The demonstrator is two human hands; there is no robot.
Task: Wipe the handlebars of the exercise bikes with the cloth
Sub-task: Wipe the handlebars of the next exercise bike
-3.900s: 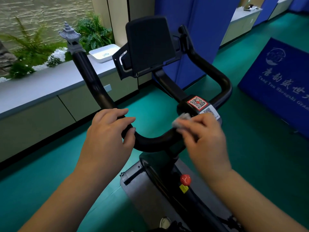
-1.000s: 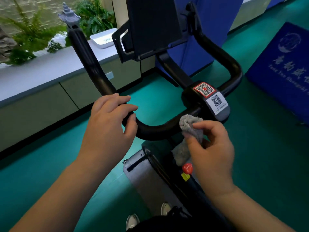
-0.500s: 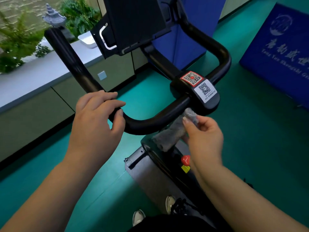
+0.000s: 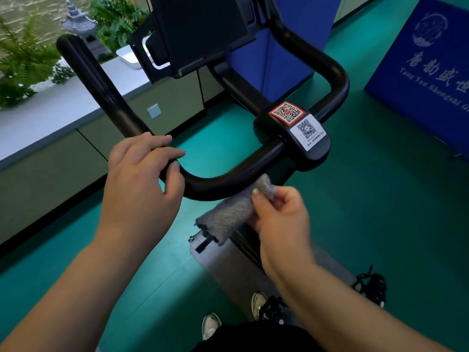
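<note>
The handlebar [image 4: 223, 180] is a black looped tube and serves as the landmark. Its near crossbar dips in a shallow curve; the left horn rises away from it toward the upper left, the right side bends round behind a central clamp [image 4: 294, 138].

Left hand [image 4: 142, 179]: fingers curled over the handlebar at its left bend, thumb under the tube, gripping it.

Right hand [image 4: 279, 214]: just below the crossbar, right of its lowest point, fingers and thumb pinching the cloth [image 4: 228, 214].

The cloth is grey and fuzzy. Its upper end touches the underside of the crossbar beside the clamp; the rest hangs down and to the left of the right hand, clear of the tube.

The clamp carries two QR stickers [image 4: 295, 120], one red-bordered, one white. A black screen holder [image 4: 200, 34] stands above and beyond the handlebar.

Below the handlebar: the grey bike body [image 4: 228, 265], a green floor [image 4: 380, 199] and two shoes [image 4: 210, 323].

Left of the handlebar: a grey ledge [image 4: 50, 105] with plants [image 4: 22, 62], a small stone pagoda [image 4: 78, 21] and a white tray [image 4: 128, 55]. Right of it: a blue mat [image 4: 418, 85] with white lettering.
</note>
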